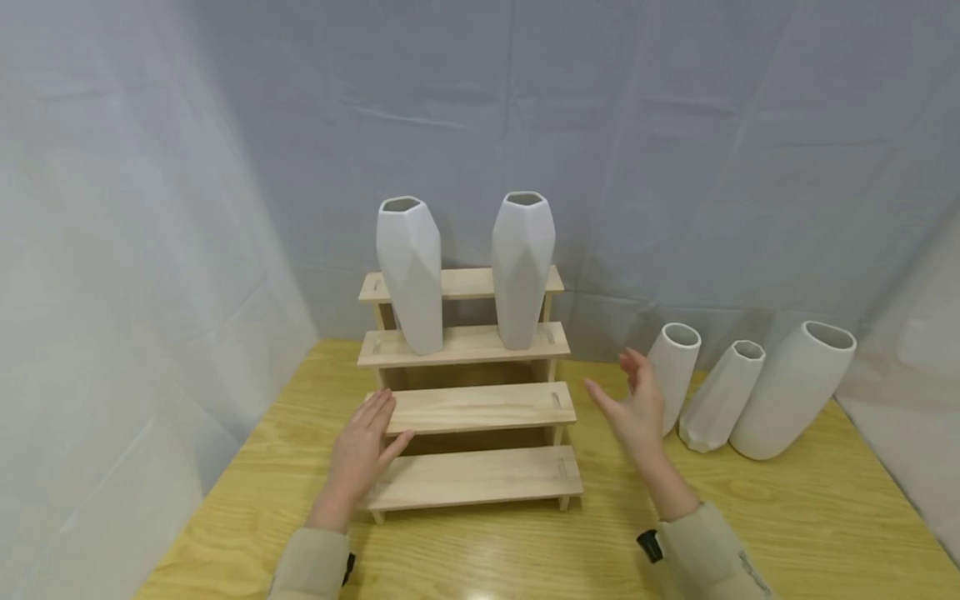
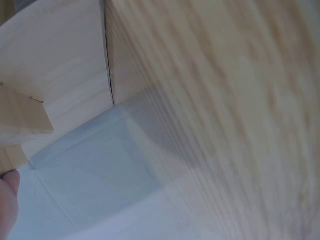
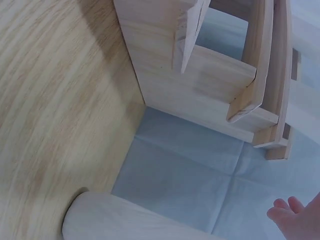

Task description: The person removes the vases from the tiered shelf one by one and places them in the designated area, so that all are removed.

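Note:
A wooden stand with stepped shelves (image 1: 480,408) stands on the table. My left hand (image 1: 358,454) rests at the left end of its second shelf from the bottom, fingers straight and thumb spread. One digit (image 2: 7,205) shows beside the shelf's end in the left wrist view. Two white faceted vases (image 1: 411,275) (image 1: 522,275) stand upright on the shelf second from the top. To the stand's right, my right hand (image 1: 637,412) is in the air, thumb apart from the fingers, holding nothing. It overlaps the nearest white vase (image 1: 677,367) in the head view.
Right of that vase, on the yellow wood-grain table (image 1: 847,508), are a slim white vase (image 1: 723,396) and a larger, wider one (image 1: 795,392). A grey cloth backdrop (image 1: 675,167) hangs close behind the stand, with pale cloth (image 1: 112,333) at the left side.

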The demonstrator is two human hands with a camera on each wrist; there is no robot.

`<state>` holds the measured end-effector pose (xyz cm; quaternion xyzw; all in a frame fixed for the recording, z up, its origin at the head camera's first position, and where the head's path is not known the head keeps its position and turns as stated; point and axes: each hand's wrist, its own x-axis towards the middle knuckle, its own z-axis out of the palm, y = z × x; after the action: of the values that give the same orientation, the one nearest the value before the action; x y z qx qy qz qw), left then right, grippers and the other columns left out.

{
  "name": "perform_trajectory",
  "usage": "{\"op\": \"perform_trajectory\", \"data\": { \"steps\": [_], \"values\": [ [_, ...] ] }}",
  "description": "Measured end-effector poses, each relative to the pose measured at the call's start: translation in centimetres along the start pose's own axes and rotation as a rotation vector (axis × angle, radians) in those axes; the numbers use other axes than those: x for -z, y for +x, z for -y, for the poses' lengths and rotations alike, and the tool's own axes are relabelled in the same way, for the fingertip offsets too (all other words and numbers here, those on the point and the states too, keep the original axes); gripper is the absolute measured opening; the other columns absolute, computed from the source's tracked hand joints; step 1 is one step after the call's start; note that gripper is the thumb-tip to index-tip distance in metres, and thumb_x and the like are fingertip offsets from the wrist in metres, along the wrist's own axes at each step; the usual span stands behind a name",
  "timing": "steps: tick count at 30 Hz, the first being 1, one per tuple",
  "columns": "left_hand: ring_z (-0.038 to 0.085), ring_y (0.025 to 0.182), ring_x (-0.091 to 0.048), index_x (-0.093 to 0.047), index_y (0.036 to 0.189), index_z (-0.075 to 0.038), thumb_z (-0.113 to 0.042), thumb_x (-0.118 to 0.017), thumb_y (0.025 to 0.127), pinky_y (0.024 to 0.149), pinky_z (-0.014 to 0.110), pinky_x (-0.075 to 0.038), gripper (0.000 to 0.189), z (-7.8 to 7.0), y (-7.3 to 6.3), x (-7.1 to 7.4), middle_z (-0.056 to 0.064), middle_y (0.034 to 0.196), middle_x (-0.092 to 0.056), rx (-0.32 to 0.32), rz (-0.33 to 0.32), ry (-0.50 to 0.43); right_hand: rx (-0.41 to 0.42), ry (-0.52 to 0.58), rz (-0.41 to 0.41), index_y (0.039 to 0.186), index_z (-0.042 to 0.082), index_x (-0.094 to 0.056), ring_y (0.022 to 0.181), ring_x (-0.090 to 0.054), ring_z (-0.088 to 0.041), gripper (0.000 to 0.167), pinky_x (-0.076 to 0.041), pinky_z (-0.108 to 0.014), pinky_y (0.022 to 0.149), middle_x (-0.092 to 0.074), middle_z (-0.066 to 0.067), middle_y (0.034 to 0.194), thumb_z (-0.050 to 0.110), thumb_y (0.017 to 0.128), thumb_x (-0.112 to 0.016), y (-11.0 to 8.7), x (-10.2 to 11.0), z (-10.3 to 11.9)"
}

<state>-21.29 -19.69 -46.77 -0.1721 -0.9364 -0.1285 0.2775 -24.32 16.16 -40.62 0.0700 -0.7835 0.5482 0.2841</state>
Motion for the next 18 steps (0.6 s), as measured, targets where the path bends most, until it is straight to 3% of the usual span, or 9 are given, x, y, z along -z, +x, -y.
{"op": "perform_trajectory", "data": {
  "steps": [10, 18],
  "values": [
    [0.033, 0.12, -0.037, -0.046, 0.122, 0.008, -0.045, -0.051, 0.085, 0.1, 0.042, -0.03, 0.065, -0.1, 0.1, 0.1, 0.022, 0.129, -0.042, 0.002, 0.003, -0.003, 0.057, 0.023, 0.015, 0.122, -0.009, -0.039, 0.109, -0.046, -0.032, 0.066, -0.035, -0.04, 0.098, -0.05, -0.023, 0.114, 0.007, 0.068, -0.075, 0.9, -1.4, 0.7],
    [0.033, 0.12, -0.037, -0.045, 0.123, 0.008, -0.045, -0.051, 0.086, 0.1, 0.043, -0.03, 0.065, 0.0, 0.0, 0.0, 0.022, 0.129, -0.041, 0.006, 0.01, -0.008, 0.015, 0.011, 0.041, 0.124, -0.009, -0.038, 0.11, -0.045, -0.032, 0.069, -0.034, -0.036, 0.099, -0.049, -0.024, 0.116, 0.011, 0.069, -0.075, 1.7, -2.6, 1.5]
  ]
}}
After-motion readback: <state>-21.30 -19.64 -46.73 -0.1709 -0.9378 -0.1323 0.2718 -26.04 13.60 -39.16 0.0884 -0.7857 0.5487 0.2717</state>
